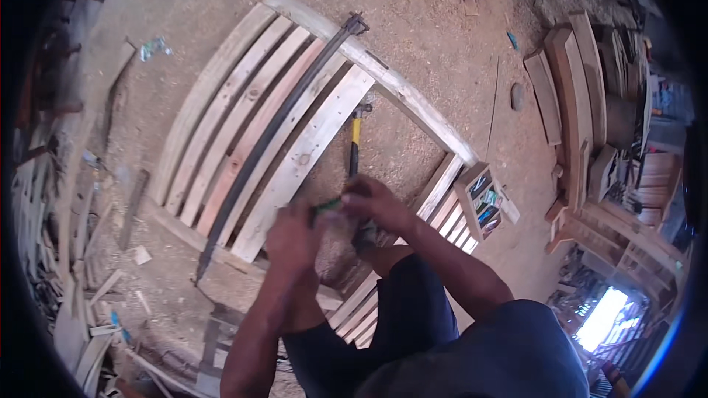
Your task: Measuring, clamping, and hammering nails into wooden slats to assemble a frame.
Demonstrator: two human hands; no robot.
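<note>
1. My left hand is at the small green thing, its fingers curled; they are blurred, and I cannot tell whether they pinch it or only touch it.
2. My right hand is closed on the right end of that green thing, which sits between both hands, above the opening of the wooden frame. My fingers hide its ends, so I cannot make out what it is.
3. The hammer lies beyond my hands, its head far and its yellow-and-black handle toward me; my right hand covers the handle's near end.
4. A long dark clamp crosses the slats at left, partly covering them.
5. My legs and forearms hide the frame's near part.
6. The wooden box at right holds small items, too tiny to tell apart.
7. Stacked boards at far right fade into the dark rim.
</note>
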